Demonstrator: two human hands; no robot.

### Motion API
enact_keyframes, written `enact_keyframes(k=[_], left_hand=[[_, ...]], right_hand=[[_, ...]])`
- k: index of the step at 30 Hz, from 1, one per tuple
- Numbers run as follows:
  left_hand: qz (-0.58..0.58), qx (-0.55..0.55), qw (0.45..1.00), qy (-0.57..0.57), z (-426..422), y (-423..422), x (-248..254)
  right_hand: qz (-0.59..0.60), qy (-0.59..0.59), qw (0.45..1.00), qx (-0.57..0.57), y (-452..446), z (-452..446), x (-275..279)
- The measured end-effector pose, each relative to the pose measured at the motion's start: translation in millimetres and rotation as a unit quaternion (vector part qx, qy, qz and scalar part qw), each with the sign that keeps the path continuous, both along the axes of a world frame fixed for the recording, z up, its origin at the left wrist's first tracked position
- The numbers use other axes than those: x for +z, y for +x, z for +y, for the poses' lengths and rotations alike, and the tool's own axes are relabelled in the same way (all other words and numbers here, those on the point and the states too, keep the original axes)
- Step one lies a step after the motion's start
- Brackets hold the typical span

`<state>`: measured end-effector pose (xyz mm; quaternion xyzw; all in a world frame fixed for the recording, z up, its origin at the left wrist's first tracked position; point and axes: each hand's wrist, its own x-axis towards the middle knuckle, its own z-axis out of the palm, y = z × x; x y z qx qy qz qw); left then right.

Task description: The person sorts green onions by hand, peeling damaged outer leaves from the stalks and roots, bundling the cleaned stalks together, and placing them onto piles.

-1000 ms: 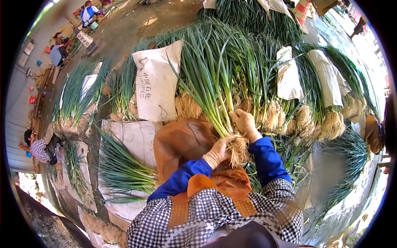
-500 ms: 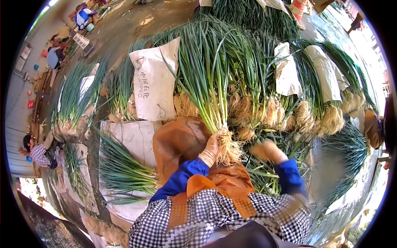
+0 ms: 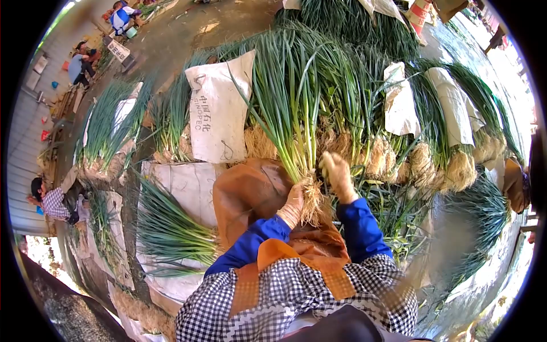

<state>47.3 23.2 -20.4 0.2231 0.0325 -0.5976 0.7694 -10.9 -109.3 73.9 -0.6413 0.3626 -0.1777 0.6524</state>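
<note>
A tall bunch of green onions (image 3: 299, 145) stands upright over my lap, its pale roots hanging down. My left hand (image 3: 293, 206), in a pale glove, grips its base just above the roots. Close to the right of the stems is my right hand (image 3: 338, 175), with fingers curled; whether it pinches a stem or leaf is too small to tell. Loose green leaves (image 3: 393, 214) lie at the right of my lap. Another bunch of onions (image 3: 176, 228) rests on a white sack (image 3: 188, 188) to the left.
Rows of onion bunches (image 3: 419, 114) stand ahead, some under white sacks (image 3: 222, 108). A person (image 3: 54, 199) sits at the left; others (image 3: 80, 68) sit further back. A red and white cone (image 3: 417, 16) and a small sign (image 3: 117, 50) stand behind.
My right hand went out to the right over the loose leaves and has come back beside the stems. My left hand has kept its hold, and the bunch is more upright than at first.
</note>
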Motion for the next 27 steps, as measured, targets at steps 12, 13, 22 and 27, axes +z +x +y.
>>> enact_keyframes(k=[12, 13, 22, 27], left_hand=[[-0.027, 0.031, 0.999, 0.029, -7.1, 0.2, -17.7], [-0.021, 0.011, 1.0, 0.016, -5.7, 1.9, -20.9], [-0.037, 0.078, 0.987, 0.136, -14.3, -8.8, 11.5], [-0.131, 0.116, 0.972, 0.154, -23.3, -13.2, 14.4]], right_hand=[[0.163, -0.547, 0.817, -0.073, 42.8, -19.6, -73.3], [0.128, -0.541, 0.828, -0.064, 29.9, -12.3, -71.6], [0.565, -0.295, 0.536, 0.554, -129.2, -40.2, -12.9], [0.217, -0.407, 0.877, 0.139, 7.2, -40.6, 2.7]])
